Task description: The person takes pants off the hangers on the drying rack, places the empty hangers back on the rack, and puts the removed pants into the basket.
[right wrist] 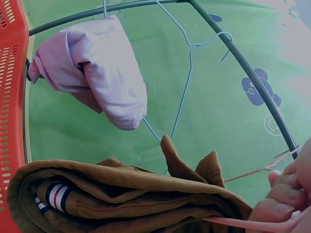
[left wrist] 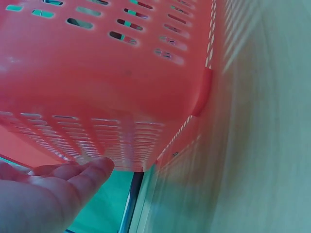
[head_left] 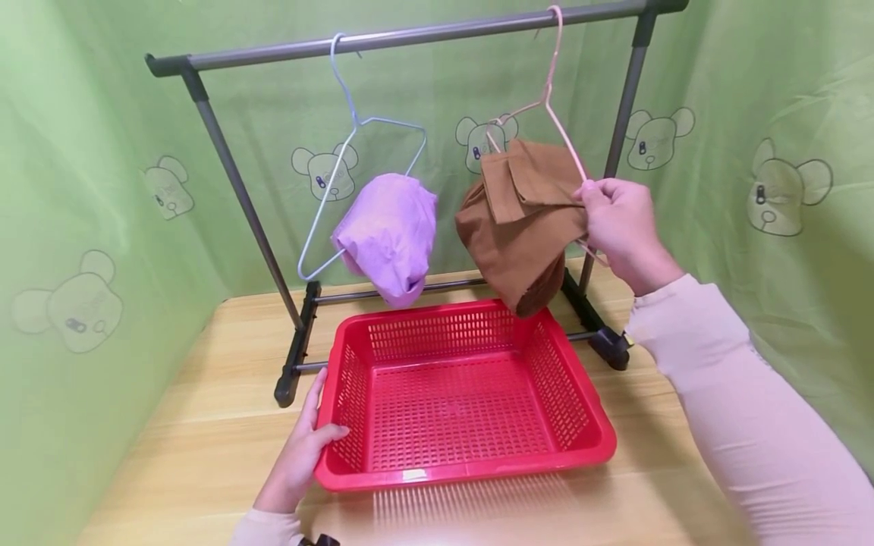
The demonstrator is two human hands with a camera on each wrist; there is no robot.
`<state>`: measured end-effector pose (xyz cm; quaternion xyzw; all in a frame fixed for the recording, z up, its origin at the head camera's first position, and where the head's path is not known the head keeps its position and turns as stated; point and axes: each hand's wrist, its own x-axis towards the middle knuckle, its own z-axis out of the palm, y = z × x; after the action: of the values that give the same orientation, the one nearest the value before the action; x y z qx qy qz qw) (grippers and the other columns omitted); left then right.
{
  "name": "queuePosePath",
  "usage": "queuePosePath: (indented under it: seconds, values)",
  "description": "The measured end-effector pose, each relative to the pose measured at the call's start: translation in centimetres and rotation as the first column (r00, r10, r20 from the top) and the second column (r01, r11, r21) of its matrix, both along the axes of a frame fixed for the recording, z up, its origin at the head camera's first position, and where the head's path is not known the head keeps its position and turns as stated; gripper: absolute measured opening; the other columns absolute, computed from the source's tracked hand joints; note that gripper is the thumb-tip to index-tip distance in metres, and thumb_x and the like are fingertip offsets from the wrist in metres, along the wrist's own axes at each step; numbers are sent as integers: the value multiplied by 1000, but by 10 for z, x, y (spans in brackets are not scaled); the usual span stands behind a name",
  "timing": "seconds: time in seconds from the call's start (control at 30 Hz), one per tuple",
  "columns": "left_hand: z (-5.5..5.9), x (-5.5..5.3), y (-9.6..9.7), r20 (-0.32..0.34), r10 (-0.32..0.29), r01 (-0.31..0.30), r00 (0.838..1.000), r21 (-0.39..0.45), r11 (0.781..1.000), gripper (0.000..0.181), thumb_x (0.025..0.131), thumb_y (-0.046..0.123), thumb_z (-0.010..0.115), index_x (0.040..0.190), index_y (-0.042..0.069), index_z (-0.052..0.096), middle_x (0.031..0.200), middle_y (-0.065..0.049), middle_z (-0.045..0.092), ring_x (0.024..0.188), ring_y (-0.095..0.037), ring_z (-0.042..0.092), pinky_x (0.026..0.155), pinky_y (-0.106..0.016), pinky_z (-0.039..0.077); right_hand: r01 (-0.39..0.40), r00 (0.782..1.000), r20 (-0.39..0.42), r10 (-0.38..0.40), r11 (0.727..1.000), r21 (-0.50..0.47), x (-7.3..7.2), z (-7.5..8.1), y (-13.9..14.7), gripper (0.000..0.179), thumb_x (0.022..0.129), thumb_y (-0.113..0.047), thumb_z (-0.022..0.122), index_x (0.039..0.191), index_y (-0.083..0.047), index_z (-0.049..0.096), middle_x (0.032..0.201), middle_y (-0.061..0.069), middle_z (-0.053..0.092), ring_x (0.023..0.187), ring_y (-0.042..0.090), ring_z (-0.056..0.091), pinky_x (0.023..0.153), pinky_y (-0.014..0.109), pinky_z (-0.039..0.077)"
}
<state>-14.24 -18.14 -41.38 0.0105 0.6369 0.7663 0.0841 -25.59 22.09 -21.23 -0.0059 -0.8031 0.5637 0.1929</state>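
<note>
My right hand pinches the right side of a pink hanger, hooked on the rail. Folded over that hanger is a brown garment, its lower end hanging just over the basket's back right corner. In the right wrist view, fingers curl at the pink wire, and a striped band shows inside the brown folds. At the left rim of a red plastic basket, my left hand grips with the thumb over the edge and fingers along the outside wall. The basket holds nothing.
A purple garment hangs folded on a blue hanger left of the brown one. Both hangers are on a grey-and-black rack standing behind the basket on a wooden table. Green curtains surround it.
</note>
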Motion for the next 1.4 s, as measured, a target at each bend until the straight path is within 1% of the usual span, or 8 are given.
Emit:
queuePosePath:
  seconds: [0.1,0.23,0.5,0.83,1.0,1.1,1.23,1.4]
  values:
    - [0,0,-1,4,1,-1,1000,10,1000,94,84,-9,50,155,33,7,147,-28,29,118,-45,51,86,-54,51,8,1000,-1,-8,1000,3,0,0,0,33,103,-26,45,112,0,62,85,-1,56,68,8,46,55,20,42]
    - [-1,0,-1,5,3,-3,1000,16,1000,93,83,-9,49,155,33,8,146,-28,31,118,-45,50,87,-54,50,-1,1000,-2,1,1000,-4,1,1,0,32,103,-25,45,110,0,62,79,-2,53,61,5,44,51,20,41]
    - [-1,-1,-1,6,0,0,1000,22,1000,92,83,-9,49,155,32,9,148,-26,30,120,-45,48,89,-54,49,6,1000,-3,-6,1000,10,7,4,-4,33,104,-26,44,109,1,63,73,-3,51,58,5,42,53,21,43]
    - [-2,-2,-1,2,-2,2,1000,18,1000,92,84,-9,49,155,32,8,148,-26,29,120,-45,48,89,-53,49,-14,1000,-26,13,999,-34,8,4,-6,32,103,-22,45,108,5,61,72,-1,51,58,5,44,52,19,44]
    - [-2,-2,-1,5,-2,2,1000,20,1000,92,84,-10,48,155,32,8,148,-27,28,120,-45,48,89,-54,49,-9,999,-37,8,1000,-27,10,5,-6,31,103,-21,45,107,5,62,70,-2,50,57,5,43,49,19,42]
    - [-2,-2,-1,1,-4,4,1000,19,1000,93,84,-10,49,155,32,7,149,-27,27,120,-46,48,89,-53,49,-4,999,-42,3,1000,-16,11,6,-7,31,103,-21,45,106,4,62,70,-2,50,57,5,43,50,19,43]
    - [-1,-2,-1,-6,-5,5,1000,16,1000,94,83,-9,49,156,31,6,149,-28,26,120,-47,47,89,-53,49,-3,999,-44,2,1000,-22,11,6,-7,31,103,-21,45,107,5,62,72,-2,50,58,5,43,51,19,44]
    - [-1,-2,-1,0,-5,5,1000,16,1000,93,84,-9,49,156,31,6,150,-27,26,122,-46,47,89,-53,50,-5,999,-47,3,999,-33,12,7,-6,31,103,-21,45,107,5,62,71,-2,48,56,5,41,48,19,41]
